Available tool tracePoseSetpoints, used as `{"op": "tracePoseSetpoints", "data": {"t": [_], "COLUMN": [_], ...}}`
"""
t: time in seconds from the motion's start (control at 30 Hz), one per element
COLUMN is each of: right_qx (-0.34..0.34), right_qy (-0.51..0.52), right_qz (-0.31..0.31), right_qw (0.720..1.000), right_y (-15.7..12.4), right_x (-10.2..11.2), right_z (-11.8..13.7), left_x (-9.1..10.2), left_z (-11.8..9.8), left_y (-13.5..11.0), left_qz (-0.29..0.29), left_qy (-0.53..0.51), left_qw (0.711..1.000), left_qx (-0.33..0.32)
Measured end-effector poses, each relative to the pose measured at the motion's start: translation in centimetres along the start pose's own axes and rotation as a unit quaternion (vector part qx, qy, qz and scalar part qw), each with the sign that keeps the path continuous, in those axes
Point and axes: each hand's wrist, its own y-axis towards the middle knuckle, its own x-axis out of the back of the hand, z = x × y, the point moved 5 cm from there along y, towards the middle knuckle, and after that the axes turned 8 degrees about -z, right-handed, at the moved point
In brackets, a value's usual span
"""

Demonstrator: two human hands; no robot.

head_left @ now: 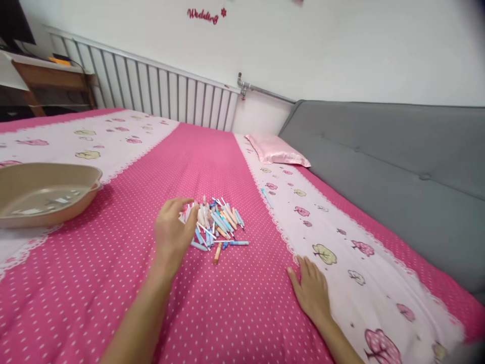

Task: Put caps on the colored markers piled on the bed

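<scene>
A loose pile of pens (220,217) in pale blue, white, peach and other colours lies on the pink dotted bedspread (235,298). My left hand (174,227) hovers at the pile's left side, thumb and fingers apart, with nothing visible between them; it hides some of the pens. Flat on the bedspread to the right rests my right hand (312,288), fingers stretched out and holding nothing. One light blue pen (266,197) lies apart from the pile, on the lace border. Nearest the front, a peach-orange piece (217,253) points toward me.
A tan plastic basin (81,202) stands at the left; whitish patches inside are unclear. A pink pillow (278,149) lies against the grey padded headboard (379,156). Behind the bed is a white radiator (151,81), with a wooden desk (53,78) at back left.
</scene>
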Motion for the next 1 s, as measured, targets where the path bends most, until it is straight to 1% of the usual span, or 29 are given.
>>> {"op": "tracePoseSetpoints", "data": {"t": [0.03, 0.07, 0.13, 0.2, 0.23, 0.3, 0.33, 0.43, 0.6, 0.7, 0.8, 1.0], "right_qx": [-0.014, -0.028, -0.046, -0.055, -0.058, -0.064, -0.066, -0.067, -0.06, -0.056, -0.053, -0.057], "right_qy": [-0.02, -0.037, -0.061, -0.073, -0.076, -0.073, -0.07, -0.055, -0.034, -0.02, -0.008, 0.011], "right_qz": [-0.003, -0.008, -0.021, -0.033, -0.04, -0.052, -0.056, -0.064, -0.081, -0.081, -0.078, -0.078], "right_qw": [1.0, 0.999, 0.997, 0.995, 0.995, 0.994, 0.994, 0.994, 0.994, 0.995, 0.995, 0.995], "right_y": [-1.1, -1.8, -2.4, -2.4, -2.3, -2.2, -2.2, -2.4, -3.0, -3.3, -3.6, -3.7], "right_x": [0.4, 0.9, 1.7, 2.3, 2.5, 2.8, 3.0, 3.4, 4.2, 4.5, 4.6, 4.7], "right_z": [-0.7, -1.1, -1.2, -0.8, -0.6, -0.2, -0.2, -0.2, -0.3, -0.4, -0.4, -0.6], "left_x": [0.9, 1.8, 3.9, 6.3, 7.5, 9.4, 10.1, 11.2, 11.3, 11.7, 12.1, 12.2], "left_z": [0.5, 1.4, 4.2, 7.4, 8.7, 10.1, 10.3, 9.5, 7.6, 7.3, 7.0, 6.8], "left_y": [-1.6, -3.5, -7.4, -11.0, -12.5, -14.8, -15.5, -16.6, -16.8, -16.9, -17.2, -17.4], "left_qz": [-0.009, -0.008, 0.032, 0.068, 0.088, 0.113, 0.119, 0.109, 0.113, 0.114, 0.102, 0.093], "left_qy": [0.031, 0.064, 0.136, 0.216, 0.246, 0.285, 0.296, 0.323, 0.343, 0.338, 0.326, 0.326], "left_qw": [0.999, 0.997, 0.988, 0.972, 0.963, 0.947, 0.942, 0.935, 0.928, 0.93, 0.936, 0.938], "left_qx": [-0.029, -0.049, -0.065, -0.06, -0.067, -0.092, -0.103, -0.095, -0.091, -0.089, -0.082, -0.073]}}
